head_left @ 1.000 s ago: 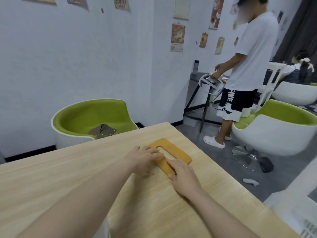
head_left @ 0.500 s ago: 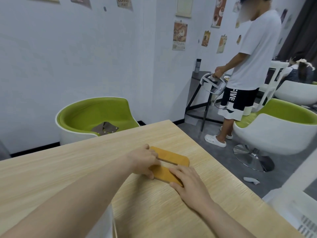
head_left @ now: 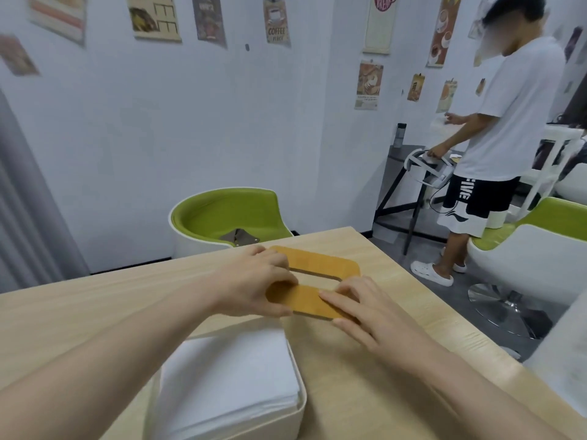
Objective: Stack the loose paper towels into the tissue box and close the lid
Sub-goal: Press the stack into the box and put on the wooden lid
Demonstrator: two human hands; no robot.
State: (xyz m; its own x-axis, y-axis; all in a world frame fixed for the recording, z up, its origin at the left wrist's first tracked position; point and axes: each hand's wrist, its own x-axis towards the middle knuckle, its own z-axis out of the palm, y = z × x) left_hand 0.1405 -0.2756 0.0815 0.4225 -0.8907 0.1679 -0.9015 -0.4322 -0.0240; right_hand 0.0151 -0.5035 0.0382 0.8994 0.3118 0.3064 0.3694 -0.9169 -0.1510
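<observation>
change: lid (head_left: 320, 274) raised off the table (head_left: 95, 312) at its near edge since the earlier frames, where it lay flat; tissue box (head_left: 298, 414) now in view at lower centre.
lid: wooden, slotted, held just above centre of frame, apparently tilted, far edge seemingly low; contact with the table cannot be told.
left hand (head_left: 254, 287): fingers curled round the lid's left end, thumb under the near bar, fingers through the slot – a closed hold on the lid, likely chosen so the slot serves as a handle.
right hand (head_left: 359, 309): fingers fairly straight, laid on the near bar's right part, thumb at the edge; steadying rather than clamping, by the look of it.
paper towels (head_left: 228, 376): white stack already seated in the tissue box, top about level with the rim.
tissue box: white, lidless, lower centre of frame, near the lid but apart from it.
step: stacking judged done; lid being fetched for closing.
next: lid to be carried toward the lower centre and squared to the rim.
background: green chair (head_left: 228, 217) beyond the table; standing person (head_left: 508, 122) at upper right.
</observation>
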